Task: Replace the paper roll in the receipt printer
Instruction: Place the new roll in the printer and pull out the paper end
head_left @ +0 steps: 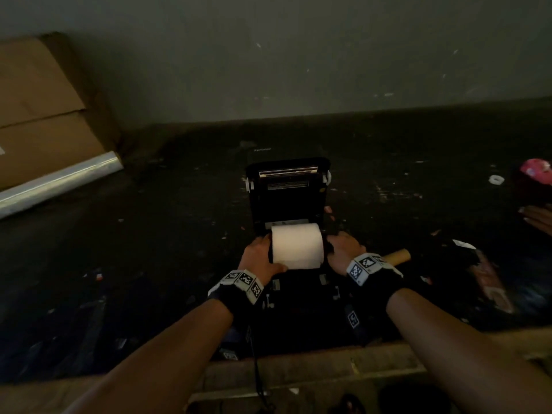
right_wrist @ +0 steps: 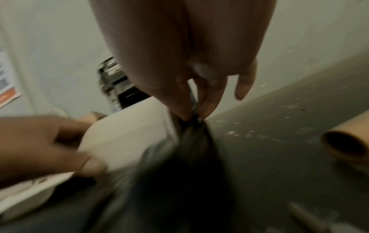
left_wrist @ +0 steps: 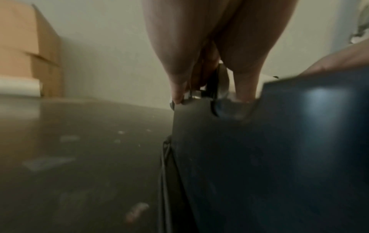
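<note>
With both hands (head_left: 295, 252) gripping the paper roll (head_left: 297, 245), lower it level and square into the open printer (head_left: 288, 186)

One printer (head_left: 288, 192), one paper roll (head_left: 297, 245), one cardboard core (head_left: 397, 256), two hands (head_left: 258, 258).

Cardboard box (head_left: 38, 115), perhaps foil roll (head_left: 59, 182).

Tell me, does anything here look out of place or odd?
Yes. An empty cardboard core lies loose on the table right of the printer, and paper scraps litter the surface.
</note>
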A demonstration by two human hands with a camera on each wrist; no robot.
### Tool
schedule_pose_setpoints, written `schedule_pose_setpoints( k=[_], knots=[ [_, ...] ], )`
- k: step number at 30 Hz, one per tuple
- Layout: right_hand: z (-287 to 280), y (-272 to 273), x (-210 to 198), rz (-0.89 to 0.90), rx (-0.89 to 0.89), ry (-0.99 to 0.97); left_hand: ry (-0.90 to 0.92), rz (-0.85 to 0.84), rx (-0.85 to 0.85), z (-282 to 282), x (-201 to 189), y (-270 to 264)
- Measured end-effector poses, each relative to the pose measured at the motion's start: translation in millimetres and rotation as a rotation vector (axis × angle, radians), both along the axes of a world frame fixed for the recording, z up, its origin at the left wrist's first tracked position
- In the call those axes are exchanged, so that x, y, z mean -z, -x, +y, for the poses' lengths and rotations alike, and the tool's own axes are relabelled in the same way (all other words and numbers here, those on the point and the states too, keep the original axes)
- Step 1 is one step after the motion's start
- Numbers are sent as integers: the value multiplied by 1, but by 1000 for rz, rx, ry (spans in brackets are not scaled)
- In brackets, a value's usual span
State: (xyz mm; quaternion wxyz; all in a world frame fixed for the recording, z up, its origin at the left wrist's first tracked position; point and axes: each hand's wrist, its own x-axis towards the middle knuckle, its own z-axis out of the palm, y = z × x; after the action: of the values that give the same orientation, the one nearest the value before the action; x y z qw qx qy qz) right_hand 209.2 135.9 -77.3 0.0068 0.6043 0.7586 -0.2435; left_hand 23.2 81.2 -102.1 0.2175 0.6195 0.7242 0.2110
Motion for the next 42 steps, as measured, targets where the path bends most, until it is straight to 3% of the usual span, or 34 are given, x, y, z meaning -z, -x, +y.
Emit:
schedule_pose_setpoints(
  k=[7, 11, 21, 28, 42],
  knots=[
    [6, -8, -7, 195, 7, 27, -10, -2, -49, -8, -7, 5],
    [0, -9, -1, 125, -10, 92, 37, -123, -122, -11, -11, 9],
    [-6, -10, 12, 186, 14, 67, 123, -187, -102, -13, -6, 4],
    [-10, -16, 17, 234, -4, 2, 137, -144, -90, -19, 1, 5],
    [3, -17, 13, 176, -119, 169, 308, -22, -5, -7, 0, 7]
  ],
)
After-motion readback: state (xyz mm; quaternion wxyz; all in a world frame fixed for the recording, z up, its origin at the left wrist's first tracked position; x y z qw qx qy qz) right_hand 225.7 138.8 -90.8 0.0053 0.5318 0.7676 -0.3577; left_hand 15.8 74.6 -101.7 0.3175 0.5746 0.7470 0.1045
